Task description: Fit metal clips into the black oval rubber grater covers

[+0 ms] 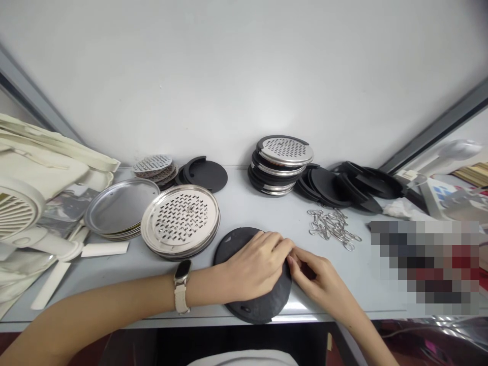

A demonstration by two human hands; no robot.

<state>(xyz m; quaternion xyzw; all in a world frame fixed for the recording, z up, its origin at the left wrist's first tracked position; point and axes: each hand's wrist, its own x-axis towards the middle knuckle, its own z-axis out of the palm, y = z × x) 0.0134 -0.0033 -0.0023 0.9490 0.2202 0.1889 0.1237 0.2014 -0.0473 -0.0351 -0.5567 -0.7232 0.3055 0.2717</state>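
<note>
A round black plastic disc (263, 307) lies flat near the front edge of the table. My left hand (253, 264), a watch on its wrist, reaches across the disc with its fingers curled over the right edge. At that same edge, my right hand (320, 279) pinches with thumb and fingers, close against the left fingertips. Whatever small piece sits in the pinch is hidden. Bent metal wire clips (331, 227) form a loose pile behind my right hand. Round metal grater plates (183, 218) are stacked to the left of the disc.
Plain metal discs (122, 203) and smaller grater plates (152, 165) stand at left. Black discs (209, 175) lie behind. A tall stack of graters in black holders (284, 162) stands at the back, beside black parts (331, 185). A white fan (19, 208) is far left.
</note>
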